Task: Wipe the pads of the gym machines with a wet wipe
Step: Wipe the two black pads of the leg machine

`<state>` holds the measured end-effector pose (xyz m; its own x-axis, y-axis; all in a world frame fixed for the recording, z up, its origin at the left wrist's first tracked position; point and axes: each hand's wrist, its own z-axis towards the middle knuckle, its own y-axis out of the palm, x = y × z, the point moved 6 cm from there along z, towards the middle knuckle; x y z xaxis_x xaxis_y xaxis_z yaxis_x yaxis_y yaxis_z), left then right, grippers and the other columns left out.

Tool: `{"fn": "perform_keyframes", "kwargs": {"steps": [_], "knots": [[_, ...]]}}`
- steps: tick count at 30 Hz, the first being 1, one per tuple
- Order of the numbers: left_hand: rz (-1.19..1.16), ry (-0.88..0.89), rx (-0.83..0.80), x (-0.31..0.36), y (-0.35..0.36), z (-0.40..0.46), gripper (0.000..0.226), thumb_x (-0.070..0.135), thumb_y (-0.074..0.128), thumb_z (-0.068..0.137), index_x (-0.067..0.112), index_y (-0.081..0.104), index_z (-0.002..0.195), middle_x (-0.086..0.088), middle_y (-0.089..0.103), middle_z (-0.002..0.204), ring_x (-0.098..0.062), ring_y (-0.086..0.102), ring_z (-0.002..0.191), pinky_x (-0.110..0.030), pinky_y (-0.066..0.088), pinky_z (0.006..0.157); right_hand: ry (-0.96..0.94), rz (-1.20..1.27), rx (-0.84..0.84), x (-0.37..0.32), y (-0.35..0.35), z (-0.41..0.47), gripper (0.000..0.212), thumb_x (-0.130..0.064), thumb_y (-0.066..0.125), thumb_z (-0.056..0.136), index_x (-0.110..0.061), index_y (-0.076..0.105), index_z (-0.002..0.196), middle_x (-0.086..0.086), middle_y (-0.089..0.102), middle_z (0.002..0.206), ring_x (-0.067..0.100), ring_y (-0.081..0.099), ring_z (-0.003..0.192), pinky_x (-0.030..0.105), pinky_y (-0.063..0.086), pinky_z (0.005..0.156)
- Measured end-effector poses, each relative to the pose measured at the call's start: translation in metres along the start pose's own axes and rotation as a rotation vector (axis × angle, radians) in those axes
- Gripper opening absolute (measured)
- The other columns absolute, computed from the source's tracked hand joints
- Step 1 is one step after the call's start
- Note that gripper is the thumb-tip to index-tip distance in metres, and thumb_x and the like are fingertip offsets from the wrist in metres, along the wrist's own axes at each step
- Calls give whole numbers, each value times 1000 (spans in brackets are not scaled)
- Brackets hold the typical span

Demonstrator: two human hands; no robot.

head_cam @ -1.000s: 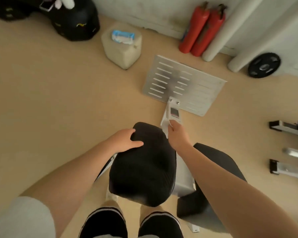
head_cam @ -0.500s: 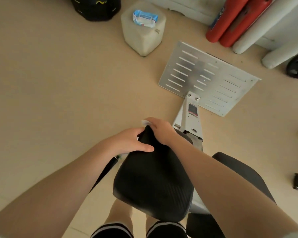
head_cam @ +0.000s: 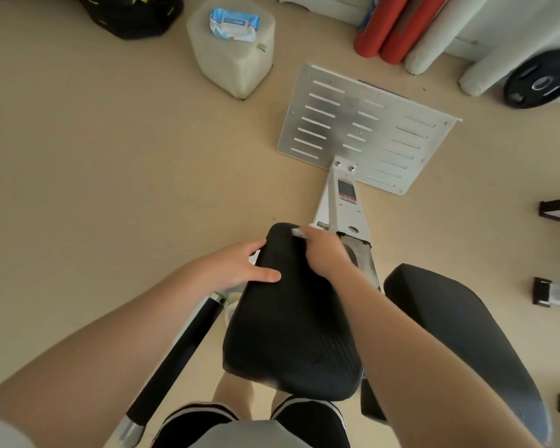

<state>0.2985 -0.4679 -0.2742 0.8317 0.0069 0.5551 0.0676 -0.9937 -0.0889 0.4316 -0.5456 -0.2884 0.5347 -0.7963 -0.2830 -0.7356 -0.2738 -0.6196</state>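
Pad (head_cam: pixel 288 321) sits black below the head camera; the left hand (head_cam: pixel 240 270) steadies its edge, thumb on top, while the right hand (head_cam: pixel 325 253) presses the wet wipe (head_cam: pixel 297 233) at its far end. Wiping under way; next, I judge, a stroke toward the near end.

Black ribbed pad (head_cam: pixel 291 324) — white wipe (head_cam: pixel 297 233) at far end.
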Motion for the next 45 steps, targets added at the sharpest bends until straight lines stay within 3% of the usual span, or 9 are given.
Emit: {"fn": "perform_keyframes", "kwargs": {"steps": [3, 6, 11, 16, 22, 27, 36, 42, 45], "knots": [[-68, 53, 0, -1, 3, 2, 71, 25, 68, 82, 27, 31, 142, 14, 42, 135, -4, 34, 128, -24, 29, 102, -212, -44, -80, -49, 15, 3, 51, 0, 38, 92, -17, 35, 140, 10, 54, 127, 27, 57, 108, 29, 44, 85], [-65, 69, -4, -2, 2, 5, 72, 26, 69, 82, 29, 31, 142, 14, 41, 136, -6, 32, 131, -25, 29, 105, -246, -4, -82, -47, 8, -1, 48, 1, 37, 93, -16, 40, 138, 11, 55, 126, 29, 56, 109, 31, 44, 90], [38, 10, -23, -10, -1, 10, 86, 44, 70, 75, 31, 23, 146, 8, 30, 150, -15, 27, 138, -40, 26, 112, 59, 51, -40, 43, -6, -7, 51, 2, 31, 92, -21, 43, 136, 13, 55, 123, 30, 55, 105, 33, 46, 86], [62, -5, -12, -10, -1, 11, 89, 46, 70, 74, 31, 20, 147, 6, 28, 151, -18, 28, 138, -42, 27, 111, 200, 126, 16, 87, -10, -19, 47, 5, 30, 91, -15, 50, 128, 15, 58, 118, 30, 53, 102, 26, 35, 75], [-14, 41, -19, -10, 1, 10, 83, 40, 70, 77, 31, 24, 145, 11, 37, 146, -9, 33, 134, -39, 28, 111, -52, 141, -51, -2, 1, -9, 47, -5, 28, 98, -20, 35, 141, 12, 52, 131, 31, 51, 116, 37, 42, 98], [-97, 76, -28, -10, 3, 4, 80, 43, 72, 71, 32, 34, 141, 13, 45, 139, -6, 38, 130, -39, 30, 111, -156, 72, -113, -33, 6, -17, 53, -1, 32, 96, -26, 31, 143, 16, 51, 131, 31, 53, 112, 37, 43, 97], [52, 80, -44, -9, 1, -1, 79, 46, 66, 78, 32, 27, 144, 12, 37, 146, -10, 32, 135, -39, 29, 111, 237, 163, 51, 58, -8, -46, 51, -2, 31, 93, -25, 41, 137, 16, 52, 127, 32, 53, 108, 32, 42, 82], [-31, 152, -38, -9, 4, -8, 70, 32, 68, 81, 28, 34, 141, 10, 46, 138, -9, 41, 129, -35, 33, 109, -76, 22, -68, -59, 18, -27, 44, -2, 41, 93, -15, 42, 135, 11, 50, 127, 28, 54, 111, 31, 45, 80], [-113, 152, -60, -14, 7, -14, 71, 36, 70, 75, 28, 38, 139, 12, 49, 134, -8, 46, 124, -33, 38, 106, -124, -23, -128, -61, 22, -32, 53, -1, 39, 93, -21, 34, 141, 10, 48, 131, 28, 54, 109, 30, 44, 79]]}}
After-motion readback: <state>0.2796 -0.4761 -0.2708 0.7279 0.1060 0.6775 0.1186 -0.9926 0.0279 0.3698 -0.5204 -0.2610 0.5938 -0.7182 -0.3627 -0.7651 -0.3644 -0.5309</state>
